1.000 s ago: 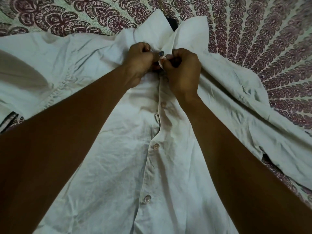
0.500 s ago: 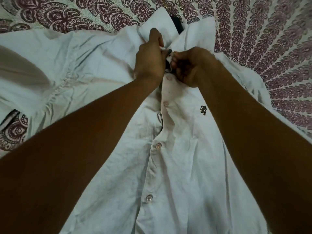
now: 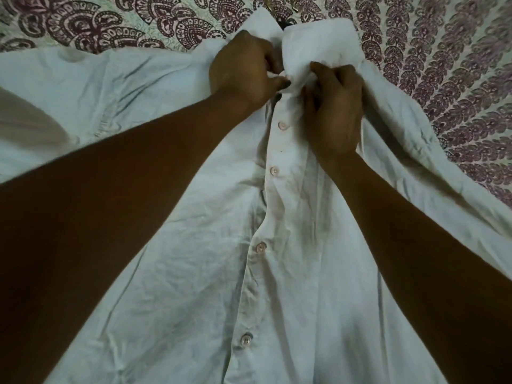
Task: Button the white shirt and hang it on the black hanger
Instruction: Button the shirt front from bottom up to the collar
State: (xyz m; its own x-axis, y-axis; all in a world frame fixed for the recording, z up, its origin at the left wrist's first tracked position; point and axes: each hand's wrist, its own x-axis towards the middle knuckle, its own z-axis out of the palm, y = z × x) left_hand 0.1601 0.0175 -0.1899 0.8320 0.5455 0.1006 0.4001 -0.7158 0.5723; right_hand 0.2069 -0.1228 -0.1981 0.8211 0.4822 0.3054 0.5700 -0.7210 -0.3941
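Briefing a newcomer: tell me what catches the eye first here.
Two hands meet at the collar of a white shirt: the left hand and right hand both pinch cloth there. The shirt lies spread on a maroon-patterned bedspread, four buttons running down its middle.

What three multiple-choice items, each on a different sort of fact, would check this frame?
1. Where on the white shirt do the left hand and right hand work? A collar; B hem; C cuff.
2. How many buttons show below the hands? A two; B four; C seven.
3. What are the hands doing? A lying flat; B fingers gripping fabric; C holding nothing.
Answers: 1 A, they meet at the collar; 2 B, four lie along the placket; 3 B, both pinch shirt cloth.
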